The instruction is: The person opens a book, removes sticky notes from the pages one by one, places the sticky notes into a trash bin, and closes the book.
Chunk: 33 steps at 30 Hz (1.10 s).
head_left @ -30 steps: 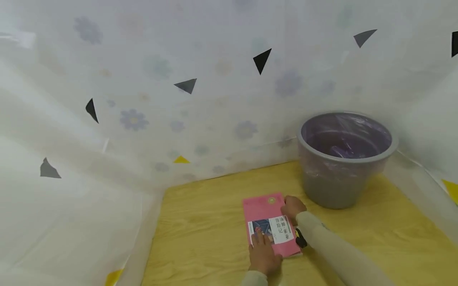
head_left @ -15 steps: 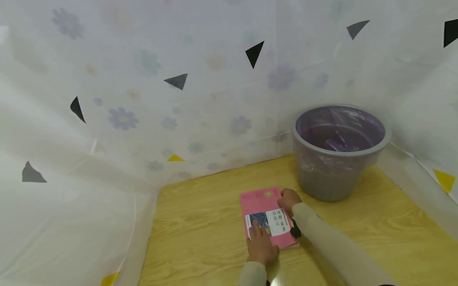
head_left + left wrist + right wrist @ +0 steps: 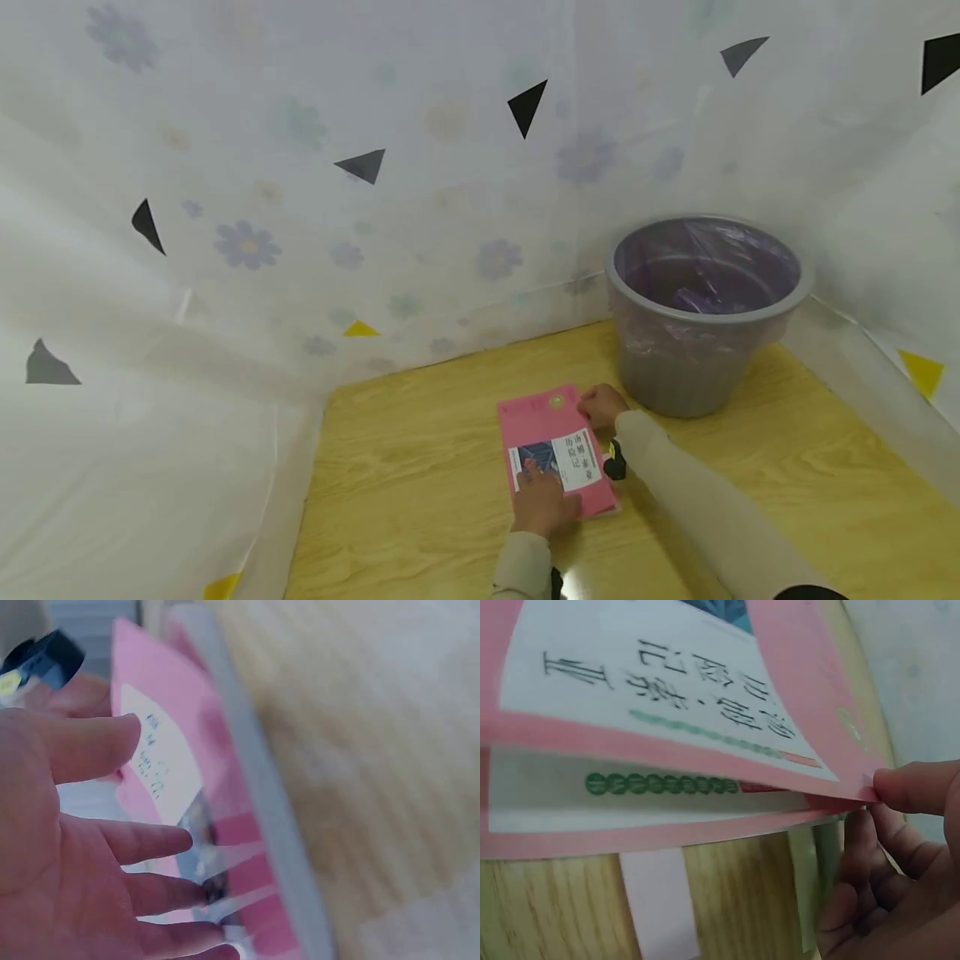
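A pink book with a white label and a blue picture lies on the wooden table, seen in the head view. My left hand rests on the lower left of its cover with fingers spread. In the left wrist view, the straight fingers reach across the picture, and the grey-white page edge runs alongside. My right hand is at the book's upper right edge. In the right wrist view, its thumb and fingertips pinch the corner of the cover, which stands slightly raised from a similar pink layer beneath.
A grey bucket lined with a clear purple bag stands at the back right, close to the right hand. A white flower-patterned sheet with dark and yellow triangles surrounds the wooden table. A pale strip lies under the book's edge.
The head view has shifted, so the book, bucket and hands appear slightly further left and higher. Both hands keep their places at the book, the left lying flat and the right at the corner.
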Available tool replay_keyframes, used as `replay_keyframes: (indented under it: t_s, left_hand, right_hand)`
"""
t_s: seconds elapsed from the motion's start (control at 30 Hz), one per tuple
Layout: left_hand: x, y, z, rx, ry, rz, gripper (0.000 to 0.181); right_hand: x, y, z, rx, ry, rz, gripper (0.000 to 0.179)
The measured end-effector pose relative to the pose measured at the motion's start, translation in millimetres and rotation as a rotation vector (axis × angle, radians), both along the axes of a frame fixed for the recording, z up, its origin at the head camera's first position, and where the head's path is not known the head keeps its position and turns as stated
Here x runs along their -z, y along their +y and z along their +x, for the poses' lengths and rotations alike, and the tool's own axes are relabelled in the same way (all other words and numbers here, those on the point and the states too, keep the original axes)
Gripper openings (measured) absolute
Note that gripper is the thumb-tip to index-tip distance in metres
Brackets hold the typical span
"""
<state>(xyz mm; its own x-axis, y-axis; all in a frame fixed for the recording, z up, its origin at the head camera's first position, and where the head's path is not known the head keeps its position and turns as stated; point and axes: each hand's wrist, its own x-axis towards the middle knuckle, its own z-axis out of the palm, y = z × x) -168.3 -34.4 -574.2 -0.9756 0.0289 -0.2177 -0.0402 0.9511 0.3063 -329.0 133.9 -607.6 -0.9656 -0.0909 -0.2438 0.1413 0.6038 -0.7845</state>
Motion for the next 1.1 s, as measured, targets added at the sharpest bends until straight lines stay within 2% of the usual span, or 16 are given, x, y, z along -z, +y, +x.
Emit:
replay_keyframes:
  t_s: [0.13,0.2,0.33,0.5,0.67,0.83,0.97,1.1]
  left_hand:
    - [-12.7,-7.4,-8.9,-0.042,0.005,0.113,0.055]
    - [-15.9,-8.3,-11.2,-0.062,0.028,0.184,0.050]
    - [-19.9,-6.5,-12.2,-0.076,0.075,0.344,0.044]
    - [-25.4,-5.3,-12.5,-0.111,0.083,0.466,0.054]
    - [-26.1,-2.2,-12.1,-0.089,0.077,0.475,0.049]
    - [-22.7,0.7,-10.7,-0.101,0.086,0.468,0.048]
    - [-16.1,1.2,-8.9,-0.136,0.093,0.466,0.041]
    - [-8.5,-4.7,-8.0,-0.192,0.123,0.461,0.033]
  right_hand:
    - [-8.5,-6.3,-1.2,-0.044,-0.039,-0.106,0.021]
    - [-14.4,-9.4,2.5,-0.057,-0.097,-0.181,0.018]
    - [-30.2,-14.1,14.1,-0.094,-0.146,-0.241,0.027]
    - [-50.6,-32.0,37.9,-0.148,-0.107,-0.273,0.040]
    - [-54.1,-53.3,72.2,-0.100,-0.076,-0.355,0.038]
    - [-52.0,-57.6,92.1,-0.107,-0.058,-0.379,0.039]
    - [-47.8,-52.3,101.3,-0.175,-0.068,-0.389,0.040]
    - [-42.7,-50.9,106.1,-0.301,-0.028,-0.405,0.040]
